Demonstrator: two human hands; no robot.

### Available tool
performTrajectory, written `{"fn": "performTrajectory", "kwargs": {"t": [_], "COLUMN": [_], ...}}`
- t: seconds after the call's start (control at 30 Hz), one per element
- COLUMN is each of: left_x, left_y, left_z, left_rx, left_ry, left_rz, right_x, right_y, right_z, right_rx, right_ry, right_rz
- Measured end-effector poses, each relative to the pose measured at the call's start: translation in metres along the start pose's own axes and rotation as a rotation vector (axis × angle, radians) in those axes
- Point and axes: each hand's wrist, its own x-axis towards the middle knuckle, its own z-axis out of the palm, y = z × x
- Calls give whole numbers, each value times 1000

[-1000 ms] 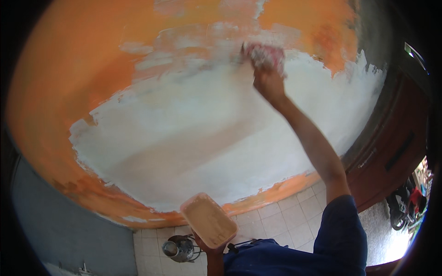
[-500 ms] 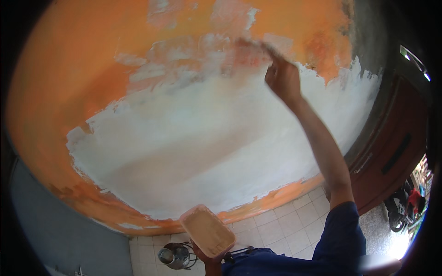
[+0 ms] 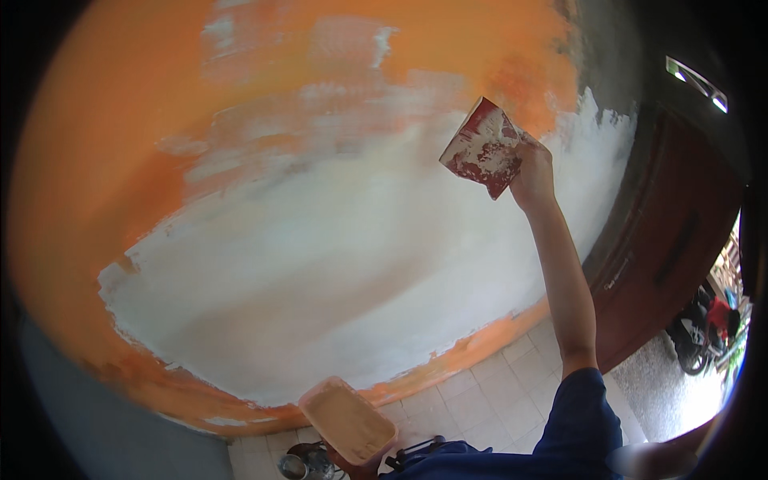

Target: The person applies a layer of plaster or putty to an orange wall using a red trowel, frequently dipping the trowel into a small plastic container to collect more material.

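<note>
Up at one o'clock, the right hand (image 3: 534, 170) holds a red scraper (image 3: 485, 147), blade pointing to ten o'clock against the wall (image 3: 336, 240). Down at six, the left hand (image 3: 352, 466) grips a tray (image 3: 348, 420).

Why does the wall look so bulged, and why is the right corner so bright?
Head view: the fisheye lens bends the wall and floor tiles toward a black rim; daylight past the door overexposes the lower right; the scraper in the right hand looks slightly soft.
</note>
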Motion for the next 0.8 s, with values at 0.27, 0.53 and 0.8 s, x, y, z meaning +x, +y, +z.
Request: {"fn": "performTrajectory", "kwargs": {"t": [0.27,0.53,0.8], "left_x": [5,8,15], "left_y": [47,42,39], "left_z": [41,65,90], "left_rx": [706,666,615], "left_ry": [-117,-155,-162], "left_rz": [432,381,311], "right_x": [28,32,26], "right_y": [19,23,84], "right_z": [-47,-29,-14], "right_rx": [289,-599,-1069], "right_ry": [439,76,87], "right_rz": [187,-485,-781]}}
